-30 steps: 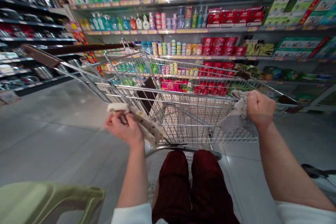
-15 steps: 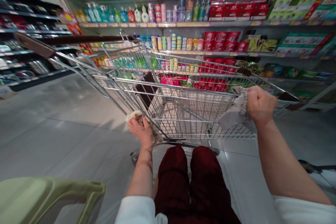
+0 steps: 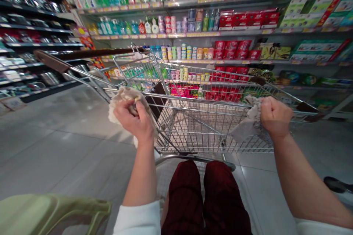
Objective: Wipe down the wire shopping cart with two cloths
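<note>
A wire shopping cart [image 3: 193, 125] stands sideways in front of my knees, its brown handle [image 3: 52, 62] at the left. My left hand [image 3: 135, 117] is closed on a crumpled off-white cloth [image 3: 117, 108], which lies against the cart's bars near the handle end. At the other end, my right hand [image 3: 275, 117] is a fist round a greyish cloth [image 3: 245, 126], pressed at the cart's upper rim. Part of that cloth hangs down along the wire side. The bars under both fists are hidden.
Shelves of bottles, tubs and boxes [image 3: 250, 20] run behind the cart. Metal pots stand on dark shelves [image 3: 30, 47] at the left. A pale green plastic stool [image 3: 55, 209] is at the lower left, on the tiled floor [image 3: 82, 154]. Something black [image 3: 336, 184] lies at the lower right.
My left hand has moved up along the cart's bars with its cloth, from the lower frame to near the upper rim. My right hand keeps its place on the rim. The view has tilted slightly upward.
</note>
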Demonstrator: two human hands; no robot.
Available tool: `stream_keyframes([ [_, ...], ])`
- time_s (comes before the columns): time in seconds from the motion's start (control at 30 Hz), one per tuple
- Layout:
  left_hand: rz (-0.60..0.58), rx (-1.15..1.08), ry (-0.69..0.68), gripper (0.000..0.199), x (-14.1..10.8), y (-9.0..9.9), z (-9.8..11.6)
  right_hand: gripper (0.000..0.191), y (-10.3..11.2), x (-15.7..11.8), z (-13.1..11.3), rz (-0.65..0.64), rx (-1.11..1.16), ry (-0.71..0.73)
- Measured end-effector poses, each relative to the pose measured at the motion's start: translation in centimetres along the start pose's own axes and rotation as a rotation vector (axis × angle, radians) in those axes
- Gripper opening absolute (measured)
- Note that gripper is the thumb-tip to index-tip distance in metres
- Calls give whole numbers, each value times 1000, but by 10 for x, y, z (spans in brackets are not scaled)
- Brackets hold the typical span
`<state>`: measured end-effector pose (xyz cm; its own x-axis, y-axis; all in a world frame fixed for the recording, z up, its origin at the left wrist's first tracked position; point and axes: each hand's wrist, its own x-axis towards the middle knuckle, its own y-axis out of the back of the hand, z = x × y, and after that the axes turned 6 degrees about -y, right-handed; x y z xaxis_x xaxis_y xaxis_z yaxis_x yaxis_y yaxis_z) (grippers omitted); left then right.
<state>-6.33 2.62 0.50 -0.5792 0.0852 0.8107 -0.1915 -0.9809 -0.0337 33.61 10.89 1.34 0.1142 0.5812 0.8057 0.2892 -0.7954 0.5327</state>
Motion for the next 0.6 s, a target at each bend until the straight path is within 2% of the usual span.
stream_keyframes([
  [0.07, -17, 58, -45, 22, 3, -12, -2, 39, 0, 0, 0, 5, -5, -6],
  [0.17, -53, 119, -100, 20, -18, -23, -13, 38, -1, -1, -1, 5, -4, 8],
  [0.27, -135, 122, -80, 19, -48, -21, -25, 36, -1, -1, -1, -3, -1, 39],
  [0.33, -170, 108, -57, 18, -56, -15, -27, 34, -1, -1, -1, 1, -2, 52],
  [0.4, -127, 77, -68, 18, -52, -10, -21, 34, -1, -1, -1, 4, -7, 58],
  [0.5, 24, 22, -163, 29, -32, -11, 0, 34, -1, -1, -1, 8, -7, 55],
  [0.53, 43, 8, -203, 35, -27, -14, 8, 34, -1, -1, -1, 11, -2, 50],
  [0.6, 0, -12, -276, 41, -26, -23, 20, 34, -1, -1, 0, 16, 12, 39],
])
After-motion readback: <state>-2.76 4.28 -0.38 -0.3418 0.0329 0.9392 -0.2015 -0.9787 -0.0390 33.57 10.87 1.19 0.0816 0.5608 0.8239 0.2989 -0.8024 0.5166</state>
